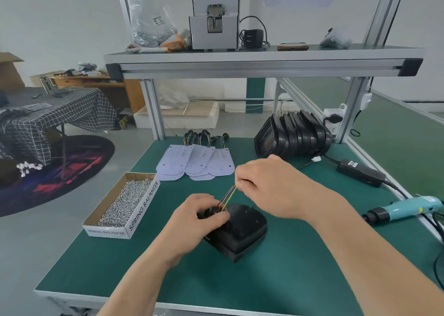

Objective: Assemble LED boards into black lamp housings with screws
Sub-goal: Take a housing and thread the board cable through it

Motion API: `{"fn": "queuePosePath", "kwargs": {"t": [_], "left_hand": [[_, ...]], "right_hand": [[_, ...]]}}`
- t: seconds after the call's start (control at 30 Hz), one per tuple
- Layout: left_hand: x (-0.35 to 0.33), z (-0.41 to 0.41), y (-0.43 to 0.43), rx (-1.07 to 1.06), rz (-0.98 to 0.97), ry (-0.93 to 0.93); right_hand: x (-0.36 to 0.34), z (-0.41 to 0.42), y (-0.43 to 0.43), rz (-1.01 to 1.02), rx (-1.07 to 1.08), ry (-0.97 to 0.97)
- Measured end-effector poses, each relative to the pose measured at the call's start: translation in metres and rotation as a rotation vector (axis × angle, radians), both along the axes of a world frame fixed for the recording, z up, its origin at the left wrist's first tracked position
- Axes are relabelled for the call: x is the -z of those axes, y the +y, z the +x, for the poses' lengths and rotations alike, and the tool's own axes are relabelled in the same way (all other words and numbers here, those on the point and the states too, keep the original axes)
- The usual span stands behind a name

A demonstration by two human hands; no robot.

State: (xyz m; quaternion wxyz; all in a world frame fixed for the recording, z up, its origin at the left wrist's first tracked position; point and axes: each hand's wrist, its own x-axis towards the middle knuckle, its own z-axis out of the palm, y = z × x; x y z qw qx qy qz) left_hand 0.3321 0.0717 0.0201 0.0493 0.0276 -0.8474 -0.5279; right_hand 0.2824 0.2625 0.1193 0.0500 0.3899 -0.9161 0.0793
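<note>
A black lamp housing [242, 231] lies back side up on the green mat in front of me. My left hand [197, 219] grips its left end, fingers curled round a black part there. A thin bundle of coloured wires [228, 195] rises from the housing. My right hand [266, 183] pinches the bundle's upper end above the housing. Several white LED boards [194, 163] with wire tails lie fanned out behind. A row of black housings [293, 135] leans at the back right. An open cardboard box of screws [125, 201] sits at the left.
A teal electric screwdriver [406, 210] lies at the right edge, its black power adapter [360, 172] behind it. An upper shelf [240, 58] carries a screw feeder machine [215, 18] and bags of parts. Aluminium frame posts [153, 108] stand at the back.
</note>
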Motion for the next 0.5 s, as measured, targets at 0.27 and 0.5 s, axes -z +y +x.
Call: {"fn": "queuePosePath", "kwargs": {"t": [0.27,0.5], "left_hand": [[-0.051,-0.016,-0.008,0.208,-0.208,-0.003],[-0.035,-0.031,-0.036,0.389,0.571,0.037]], "right_hand": [[0.002,0.014,-0.014,0.138,-0.001,0.004],[0.003,-0.018,0.013,-0.679,0.073,-0.534]]}}
